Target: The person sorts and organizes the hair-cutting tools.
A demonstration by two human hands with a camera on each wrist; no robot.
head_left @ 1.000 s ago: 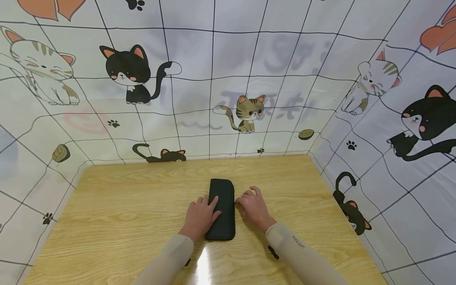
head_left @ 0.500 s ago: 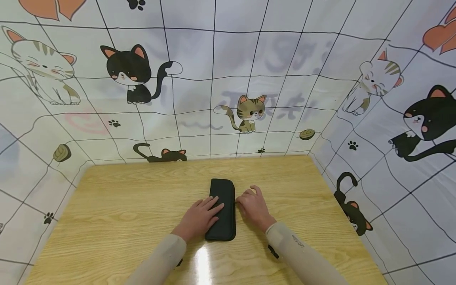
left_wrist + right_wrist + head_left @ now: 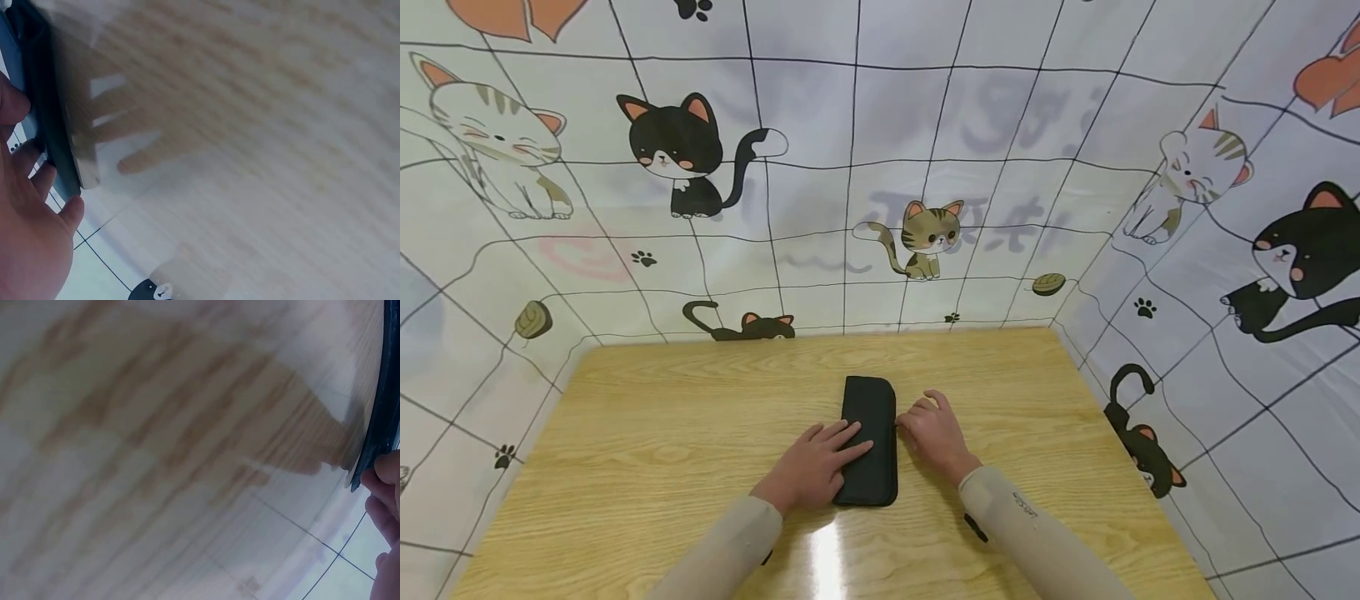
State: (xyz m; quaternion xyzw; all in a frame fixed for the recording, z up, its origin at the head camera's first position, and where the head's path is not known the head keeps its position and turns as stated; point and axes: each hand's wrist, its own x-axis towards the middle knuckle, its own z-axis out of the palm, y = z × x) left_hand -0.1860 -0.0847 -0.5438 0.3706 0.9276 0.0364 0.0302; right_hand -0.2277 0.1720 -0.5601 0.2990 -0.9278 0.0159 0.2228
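A black, flat, oblong zip case lies on the wooden table, its long side running away from me; its right corners are rounded. My left hand rests on the case's left part with fingers spread and fairly straight. In the left wrist view that hand lies along the side of the case. At the right edge, my right hand pinches what looks like the zipper pull between thumb and forefinger; the fingertips mostly hide it. The right wrist view shows those fingers against the case's edge.
The light wooden table stretches out around the case. White cloth walls printed with cats and grid lines stand at its back and sides. A bright reflection lies on the table near the front.
My left hand has slid left and slightly toward me on the case, its fingers now more spread. The right hand and the case stay almost where they were.
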